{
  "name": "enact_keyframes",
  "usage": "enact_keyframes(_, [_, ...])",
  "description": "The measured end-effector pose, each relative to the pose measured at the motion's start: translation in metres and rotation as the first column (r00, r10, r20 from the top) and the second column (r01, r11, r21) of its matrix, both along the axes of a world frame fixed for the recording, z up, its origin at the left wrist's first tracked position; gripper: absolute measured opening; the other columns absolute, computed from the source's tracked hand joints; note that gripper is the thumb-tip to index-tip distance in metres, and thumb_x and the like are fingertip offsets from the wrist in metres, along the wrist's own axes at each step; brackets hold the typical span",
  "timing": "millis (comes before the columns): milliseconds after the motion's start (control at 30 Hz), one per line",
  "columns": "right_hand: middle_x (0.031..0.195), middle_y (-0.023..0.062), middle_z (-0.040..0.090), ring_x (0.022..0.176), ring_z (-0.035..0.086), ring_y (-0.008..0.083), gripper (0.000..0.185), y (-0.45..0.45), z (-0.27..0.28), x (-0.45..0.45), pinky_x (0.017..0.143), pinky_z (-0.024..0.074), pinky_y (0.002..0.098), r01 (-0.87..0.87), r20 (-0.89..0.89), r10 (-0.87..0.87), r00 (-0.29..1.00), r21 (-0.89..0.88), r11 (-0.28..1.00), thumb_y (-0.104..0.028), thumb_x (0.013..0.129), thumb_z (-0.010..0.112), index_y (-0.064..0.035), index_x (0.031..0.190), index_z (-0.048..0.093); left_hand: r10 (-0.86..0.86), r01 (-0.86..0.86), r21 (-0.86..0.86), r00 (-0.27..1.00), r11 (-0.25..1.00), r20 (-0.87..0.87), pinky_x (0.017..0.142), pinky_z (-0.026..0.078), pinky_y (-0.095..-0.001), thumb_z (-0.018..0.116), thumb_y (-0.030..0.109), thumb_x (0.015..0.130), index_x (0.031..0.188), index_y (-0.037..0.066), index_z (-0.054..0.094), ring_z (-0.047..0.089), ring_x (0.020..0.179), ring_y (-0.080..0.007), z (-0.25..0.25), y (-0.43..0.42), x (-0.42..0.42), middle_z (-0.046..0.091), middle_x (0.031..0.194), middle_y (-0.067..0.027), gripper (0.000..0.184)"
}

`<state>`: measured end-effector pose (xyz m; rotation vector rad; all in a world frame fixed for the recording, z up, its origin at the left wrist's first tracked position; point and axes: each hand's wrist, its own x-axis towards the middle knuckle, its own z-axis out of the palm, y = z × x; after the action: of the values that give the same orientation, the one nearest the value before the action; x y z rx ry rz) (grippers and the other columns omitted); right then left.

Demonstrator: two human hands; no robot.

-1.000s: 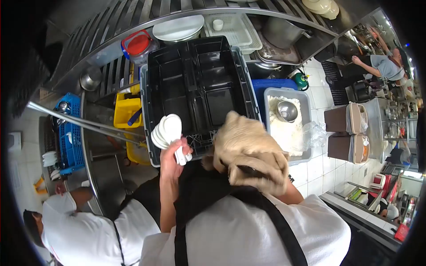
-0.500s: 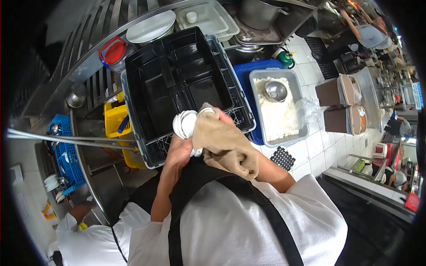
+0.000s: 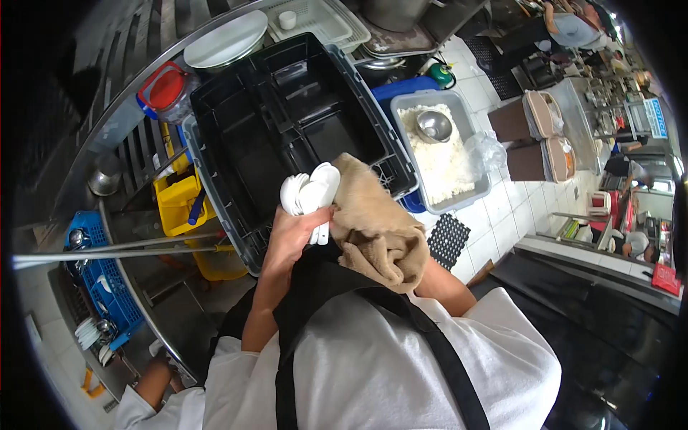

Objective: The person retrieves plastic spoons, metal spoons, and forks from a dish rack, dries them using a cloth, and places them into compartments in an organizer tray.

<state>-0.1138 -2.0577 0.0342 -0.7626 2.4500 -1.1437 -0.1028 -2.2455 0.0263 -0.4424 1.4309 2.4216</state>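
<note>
My left hand (image 3: 290, 233) is closed around a bunch of white soup spoons (image 3: 309, 190), their bowls up and their handles pointing down past my fingers. A tan towel (image 3: 376, 218) is draped over my right hand, which carries it just right of the spoons; the fingers are hidden under the cloth, and only my right forearm (image 3: 444, 288) shows. The towel's upper end is close beside the spoon bowls. Beyond both hands lies a black divided bin (image 3: 240, 132), sitting on grey crates.
A grey tub (image 3: 481, 188) of white grains with a metal bowl (image 3: 433, 126) stands to the right. At left are a yellow container (image 3: 179, 204), metal rods (image 3: 129, 249) and a blue basket (image 3: 115, 287) of utensils. Another person's arm (image 3: 154, 383) is at lower left.
The towel has come away from the spoons, toward the right, leaving their bowls uncovered. Right-hand fingers that showed at the cloth's edge are now covered. The camera view has shifted slightly.
</note>
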Motion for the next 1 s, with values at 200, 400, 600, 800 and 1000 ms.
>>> enact_keyframes(200, [0.097,0.0030,0.060,0.090,0.063,0.0124,0.021,-0.010,0.001,-0.046,0.073,0.0522,0.0214,0.716,0.838,0.229,0.496,-0.543,0.438,-0.005,0.092,0.055,-0.0055,0.112,0.054,0.066,-0.064,0.022,0.994,0.998,-0.082,0.070,0.053,-0.0283,0.068,-0.001,0.080,0.119,-0.002,0.056,0.064,0.084,-0.0143,-0.003,0.008,-0.009,0.065,0.098,-0.0080,0.040])
enact_keyframes(400, [0.095,0.0039,0.061,0.087,0.063,0.0117,0.018,-0.004,-0.006,-0.068,0.070,0.0535,0.0223,0.638,0.772,0.161,0.615,-0.607,0.474,-0.009,0.093,0.055,-0.0070,0.111,0.053,0.142,-0.140,0.024,0.985,0.990,-0.095,0.066,0.052,-0.0264,0.070,0.003,0.081,0.112,-0.003,0.057,0.063,0.078,-0.0146,-0.006,0.037,-0.017,0.065,0.095,-0.0082,0.035])
enact_keyframes(600, [0.095,0.0046,0.060,0.082,0.062,0.0144,0.016,0.023,-0.057,-0.084,0.068,0.0530,0.0268,0.838,0.853,0.225,0.471,-0.512,0.187,-0.019,0.097,0.052,-0.0067,0.107,0.054,0.196,-0.187,-0.280,0.981,0.942,0.003,0.058,0.049,-0.0252,0.073,0.007,0.080,0.094,-0.002,0.063,0.061,0.069,-0.0118,0.009,0.071,-0.010,0.065,0.083,-0.0068,0.019])
enact_keyframes(800, [0.113,0.0079,0.057,0.104,0.055,0.0141,0.030,0.056,-0.067,-0.051,0.088,0.0464,0.0255,0.276,0.775,0.354,0.523,-0.547,0.790,-0.021,0.097,0.051,-0.0070,0.124,0.051,0.397,-0.439,-0.486,0.897,0.756,-0.193,0.060,0.050,-0.0252,0.073,0.008,0.081,0.091,-0.002,0.064,0.062,0.066,-0.0112,-0.003,0.089,-0.011,0.066,0.078,-0.0055,0.017])
enact_keyframes(1000, [0.120,0.0066,0.054,0.110,0.052,0.0106,0.033,0.063,-0.048,-0.071,0.100,0.0382,0.0225,0.278,0.733,0.608,0.306,-0.679,0.679,-0.018,0.099,0.045,-0.0064,0.130,0.047,0.535,-0.472,-0.392,0.842,0.790,0.065,0.053,0.049,-0.0236,0.070,0.009,0.083,0.101,-0.005,0.063,0.063,0.059,-0.0140,0.004,0.072,-0.003,0.066,0.077,-0.0088,0.023])
